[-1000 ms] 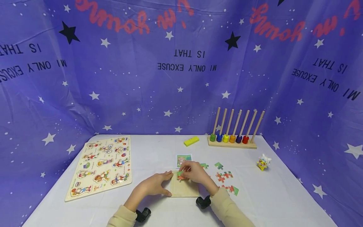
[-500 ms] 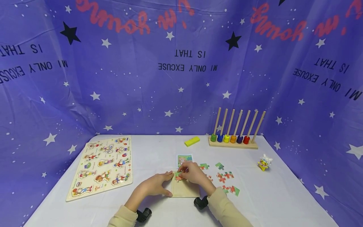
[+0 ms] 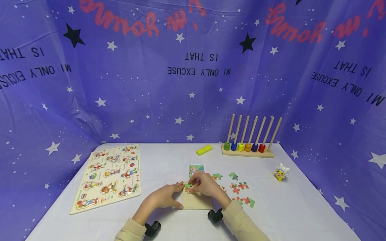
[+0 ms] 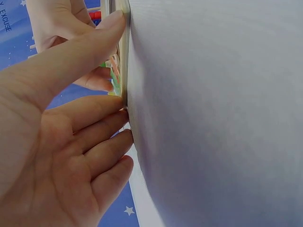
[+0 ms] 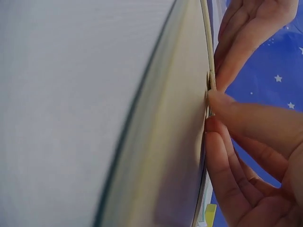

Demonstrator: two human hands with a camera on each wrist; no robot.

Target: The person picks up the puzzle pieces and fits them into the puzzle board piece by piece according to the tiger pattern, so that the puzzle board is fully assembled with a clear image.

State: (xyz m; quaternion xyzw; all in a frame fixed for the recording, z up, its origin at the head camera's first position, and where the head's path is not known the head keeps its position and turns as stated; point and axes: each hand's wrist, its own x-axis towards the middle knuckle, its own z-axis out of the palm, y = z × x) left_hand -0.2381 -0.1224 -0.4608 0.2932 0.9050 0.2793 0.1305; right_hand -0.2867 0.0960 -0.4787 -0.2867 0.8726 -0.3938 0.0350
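Note:
A square wooden puzzle tray (image 3: 197, 202) lies on the white table in front of me. My left hand (image 3: 164, 195) rests against its left side, thumb by the near corner and fingers by the far one. The left wrist view shows those fingers mostly straight, with tips along the tray's edge (image 4: 125, 56). Over the tray's far left corner, my right hand (image 3: 206, 184) pinches a green and red jigsaw piece (image 3: 188, 186) between thumb and fingers. That hand covers part of the piece. In the right wrist view, the thumb and fingertips meet low at the tray surface (image 5: 165, 94).
Behind the tray lies a small picture card (image 3: 196, 169). Several loose jigsaw pieces (image 3: 235, 188) are spread to the right. Farther out are a yellow block (image 3: 204, 150), a peg rack with coloured beads (image 3: 248, 153), a small figurine (image 3: 280, 172) and a large picture board (image 3: 105, 180).
My right hand has carried the jigsaw piece slightly left, into the tray's far left corner, and its fingers have shifted over it. The left hand has stayed at the tray's side.

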